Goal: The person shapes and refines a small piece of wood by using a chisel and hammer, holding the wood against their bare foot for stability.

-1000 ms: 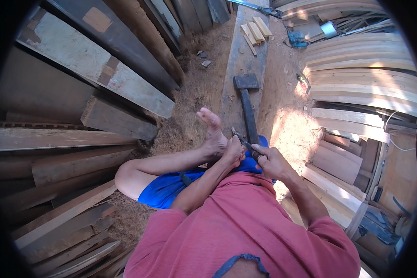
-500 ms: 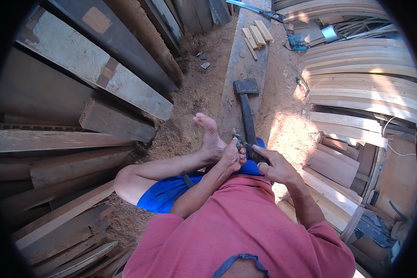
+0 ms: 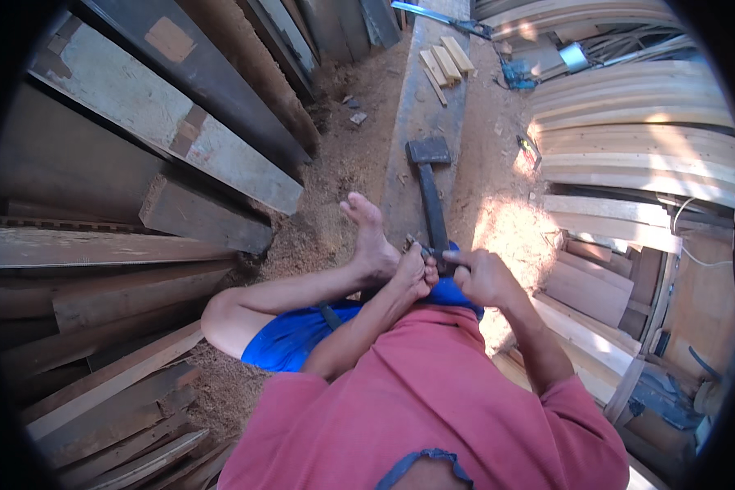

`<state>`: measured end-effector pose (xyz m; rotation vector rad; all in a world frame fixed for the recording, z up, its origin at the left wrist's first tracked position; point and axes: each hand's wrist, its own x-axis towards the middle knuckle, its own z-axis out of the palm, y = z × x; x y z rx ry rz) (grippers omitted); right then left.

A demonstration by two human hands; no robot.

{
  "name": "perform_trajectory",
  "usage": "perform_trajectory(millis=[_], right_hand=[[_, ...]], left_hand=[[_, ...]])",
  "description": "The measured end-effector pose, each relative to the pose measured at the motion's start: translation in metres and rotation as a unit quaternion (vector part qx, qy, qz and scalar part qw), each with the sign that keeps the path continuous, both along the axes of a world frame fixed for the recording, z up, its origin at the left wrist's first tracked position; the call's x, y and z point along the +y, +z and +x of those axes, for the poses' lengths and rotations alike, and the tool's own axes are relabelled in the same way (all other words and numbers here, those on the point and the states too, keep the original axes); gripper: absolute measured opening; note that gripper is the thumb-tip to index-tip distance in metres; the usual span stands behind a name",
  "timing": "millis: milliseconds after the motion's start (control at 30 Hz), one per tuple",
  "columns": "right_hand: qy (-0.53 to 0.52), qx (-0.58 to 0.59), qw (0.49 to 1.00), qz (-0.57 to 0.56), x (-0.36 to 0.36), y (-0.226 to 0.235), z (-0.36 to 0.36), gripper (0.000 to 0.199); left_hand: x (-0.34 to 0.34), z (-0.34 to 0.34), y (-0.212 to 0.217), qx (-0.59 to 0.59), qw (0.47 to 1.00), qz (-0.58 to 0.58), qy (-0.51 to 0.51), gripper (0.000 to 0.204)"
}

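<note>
Head view: hammer [image 3: 429, 184] beyond bare foot [image 3: 371, 237].

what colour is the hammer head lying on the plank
Dark grey, nearly black, seen in the head view: hammer head.

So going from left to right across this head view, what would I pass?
Stacked dark planks → bare foot → left hand → right hand → sunlit sawdust → curved pale boards.
</note>
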<state>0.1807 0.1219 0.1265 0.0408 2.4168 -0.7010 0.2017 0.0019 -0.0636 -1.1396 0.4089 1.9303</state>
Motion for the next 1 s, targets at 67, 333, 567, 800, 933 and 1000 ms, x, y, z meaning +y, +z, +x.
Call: perform_trajectory(millis=[67,333,567,800,933,1000], right_hand=[[0.001,-0.028,0.999,-0.031,-0.002,0.011,0.002,0.041],[0.031,0.006,0.998,0.049,-0.028,-0.024,0.023,0.043],[0.007,0.054,0.998,0.027,-0.001,-0.021,0.029,0.043],[-0.288,0.108,0.839,-0.448,0.006,-0.007,0.026,0.062],[-0.265,0.092,0.755,-0.593,-0.024,-0.019,0.013,0.059],[-0.267,0.115,0.815,-0.501,-0.029,-0.015,0.0,0.042]], left_hand=[[-0.002,0.001,0.0,-0.007,1.0,0.027,0.002,0.042],[0.015,0.014,0.002,0.016,0.999,-0.02,0.024,0.045],[-0.037,0.018,0.015,0.113,0.991,0.051,-0.055,0.044],[-0.088,0.011,0.07,0.409,0.906,0.041,-0.102,0.042],[-0.11,0.004,0.105,0.475,0.874,0.038,-0.094,0.043],[-0.117,0.001,0.114,0.568,0.807,-0.045,-0.157,0.04]])
